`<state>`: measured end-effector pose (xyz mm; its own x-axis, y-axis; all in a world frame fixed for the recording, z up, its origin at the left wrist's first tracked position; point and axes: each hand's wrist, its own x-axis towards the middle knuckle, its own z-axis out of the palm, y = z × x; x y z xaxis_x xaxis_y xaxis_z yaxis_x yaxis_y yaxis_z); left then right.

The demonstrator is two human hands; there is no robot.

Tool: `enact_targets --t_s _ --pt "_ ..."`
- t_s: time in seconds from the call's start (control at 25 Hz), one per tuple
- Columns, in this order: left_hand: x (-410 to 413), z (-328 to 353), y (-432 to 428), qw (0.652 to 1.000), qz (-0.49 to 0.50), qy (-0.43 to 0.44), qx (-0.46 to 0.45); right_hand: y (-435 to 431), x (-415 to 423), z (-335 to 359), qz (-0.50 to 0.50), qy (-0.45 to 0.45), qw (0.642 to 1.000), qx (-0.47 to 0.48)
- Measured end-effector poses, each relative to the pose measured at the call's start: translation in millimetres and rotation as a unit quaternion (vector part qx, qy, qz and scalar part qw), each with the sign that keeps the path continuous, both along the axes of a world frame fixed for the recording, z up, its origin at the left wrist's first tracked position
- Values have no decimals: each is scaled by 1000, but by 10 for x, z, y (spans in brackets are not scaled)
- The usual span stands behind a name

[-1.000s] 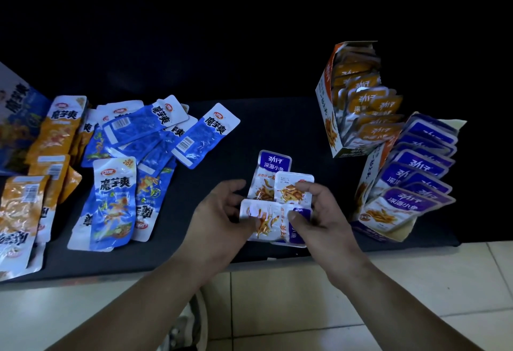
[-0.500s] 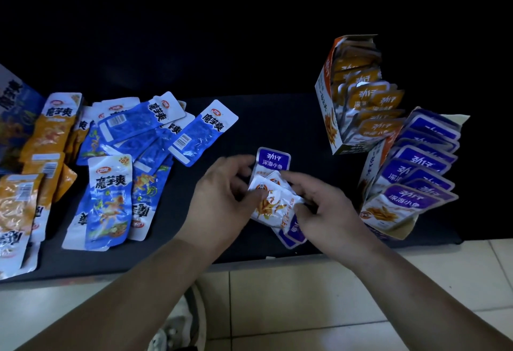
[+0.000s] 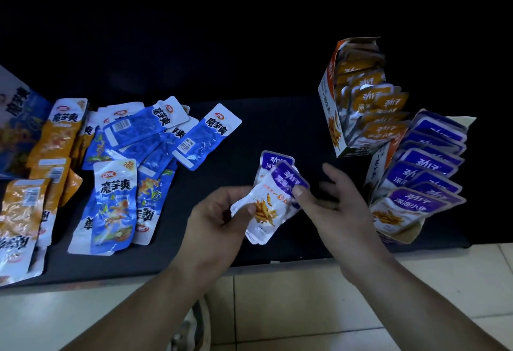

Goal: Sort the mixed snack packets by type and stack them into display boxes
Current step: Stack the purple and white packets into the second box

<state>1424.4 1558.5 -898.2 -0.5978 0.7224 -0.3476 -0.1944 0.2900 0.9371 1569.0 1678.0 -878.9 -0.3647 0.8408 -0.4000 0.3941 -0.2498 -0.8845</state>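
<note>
A small fanned stack of purple packets (image 3: 266, 211) is held over the near part of the dark table (image 3: 277, 128), between the two hands. It is pinched at its lower left corner by the thumb and curled fingers of the left hand (image 3: 216, 223). The right hand (image 3: 336, 211) is seen just to the right of the stack, fingers loosely spread and blurred, with only the thumb tip laid on the top packet's purple band. The purple display box (image 3: 373, 164), filled with matching packets, is set beside that hand, the orange display box (image 3: 327, 95) behind it. Blue packets (image 3: 113, 200) and orange packets (image 3: 55, 139) are spread far left.
</note>
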Motion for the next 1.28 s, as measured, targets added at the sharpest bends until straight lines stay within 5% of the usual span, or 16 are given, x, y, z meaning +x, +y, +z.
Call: enact_targets --t_s 0.16,0.24,0.36,0.48,0.72,0.88,1.16,1.28 --pt "270 89 77 995 8 -97 34 -138 -18 27 -29 109 991 -76" --pt "257 -14 102 999 -23 38 -1 -94 5 19 -26 84 995 -41" --pt "-6 -237 283 936 -59 335 -93 -1 98 39 -27 28 999 -8" --pt "-160 -252 633 895 -118 391 -178 -23 132 85 -3 9 1000 3" --pt "-186 -197 682 939 -152 248 -182 -27 249 189 32 22 999 -11" --pt "-145 139 419 996 -16 68 -53 -79 360 224 29 30 999 0" --pt "28 447 235 982 173 -45 65 -104 326 281 -28 56 998 3" --pt "118 486 342 985 130 -73 88 -85 282 348 -36 88 995 8"
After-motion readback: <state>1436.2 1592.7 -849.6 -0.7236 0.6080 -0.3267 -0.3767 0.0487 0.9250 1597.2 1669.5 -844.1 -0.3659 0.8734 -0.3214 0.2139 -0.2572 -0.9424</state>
